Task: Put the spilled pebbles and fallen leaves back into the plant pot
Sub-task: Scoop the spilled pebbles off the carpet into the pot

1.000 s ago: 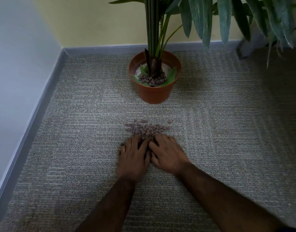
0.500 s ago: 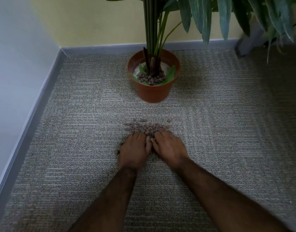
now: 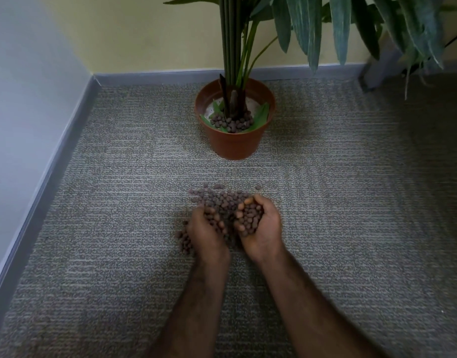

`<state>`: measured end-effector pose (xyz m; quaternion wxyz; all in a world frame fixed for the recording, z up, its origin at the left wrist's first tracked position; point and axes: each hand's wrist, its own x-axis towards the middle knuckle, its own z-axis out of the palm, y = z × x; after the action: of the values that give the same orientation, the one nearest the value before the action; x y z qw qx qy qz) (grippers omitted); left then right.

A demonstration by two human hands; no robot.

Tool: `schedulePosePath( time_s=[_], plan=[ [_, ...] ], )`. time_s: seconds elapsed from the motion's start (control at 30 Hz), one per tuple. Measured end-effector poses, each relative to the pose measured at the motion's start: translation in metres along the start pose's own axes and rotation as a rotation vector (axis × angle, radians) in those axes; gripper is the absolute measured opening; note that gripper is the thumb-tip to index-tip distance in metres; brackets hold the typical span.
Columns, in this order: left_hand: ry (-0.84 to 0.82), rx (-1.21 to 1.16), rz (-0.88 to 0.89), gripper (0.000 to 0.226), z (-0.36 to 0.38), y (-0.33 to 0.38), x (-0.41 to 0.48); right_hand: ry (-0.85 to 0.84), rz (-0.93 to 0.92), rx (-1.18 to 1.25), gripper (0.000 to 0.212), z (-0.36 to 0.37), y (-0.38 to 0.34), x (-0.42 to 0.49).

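Pebbles (image 3: 222,200): small, hard, loose; prone to rolling, so I scoop from beneath.
Right hand (image 3: 258,226): cupped around a pebble load.
Left hand (image 3: 206,231): curled, holding a few.
Plant pot (image 3: 235,120): at 12 o'clock.

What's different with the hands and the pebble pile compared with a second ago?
Both hands turned from palms-down on the grey carpet to cupped: the right hand now holds a scoop of small brown clay pebbles, the left hand curls around some. The terracotta plastic plant pot and the far part of the pile stayed put.
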<state>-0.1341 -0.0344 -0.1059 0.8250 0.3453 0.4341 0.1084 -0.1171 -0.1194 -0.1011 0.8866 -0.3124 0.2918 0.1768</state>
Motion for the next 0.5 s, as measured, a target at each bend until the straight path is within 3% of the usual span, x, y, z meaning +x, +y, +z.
schedulePosePath(
  time_s=[0.07, 0.2, 0.4, 0.5],
  plan=[
    [-0.043, -0.219, -0.134, 0.032, 0.004, -0.002, -0.002, -0.056, 0.015, 0.119, 0.031, 0.005, 0.005, -0.004],
    [-0.076, -0.452, -0.138, 0.034, 0.012, 0.009, -0.006, -0.159, -0.029, 0.201, 0.037, 0.013, 0.001, -0.007],
    [-0.216, -0.534, -0.117, 0.034, 0.028, 0.033, -0.019, -0.299, -0.069, 0.138, 0.029, 0.037, -0.009, -0.014],
    [-0.231, -0.508, -0.088, 0.035, 0.044, 0.046, -0.024, -0.297, -0.037, 0.167, 0.048, 0.049, -0.022, -0.012]
  ],
)
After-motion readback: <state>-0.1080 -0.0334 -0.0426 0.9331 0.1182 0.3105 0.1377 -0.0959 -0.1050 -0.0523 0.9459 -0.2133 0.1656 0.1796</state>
